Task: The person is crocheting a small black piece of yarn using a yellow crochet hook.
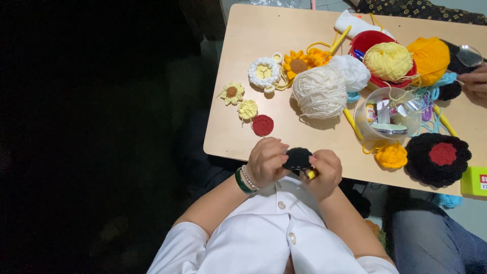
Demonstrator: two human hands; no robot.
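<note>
Left hand (265, 161) pinches round, fuzzy black crochet disc (298, 158).

On the wooden table (264, 30) we see a white yarn ball (319, 92), a red bowl (369, 39) holding yellow yarn (388, 61), crocheted sunflowers (298, 64) and a small red disc (263, 125)

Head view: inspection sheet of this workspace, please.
Surface: light wooden table, crowded toward the right.
Job's things: small black crochet piece held between both hands; yellow hook in the right.
Clutter: white yarn ball, red bowl with yellow yarn, crochet flowers, clear container.
Grippers: left hand and right hand both gripping.
Cables: nothing seen.
Surroundings: dark floor at left; another person's hand at right.
</note>
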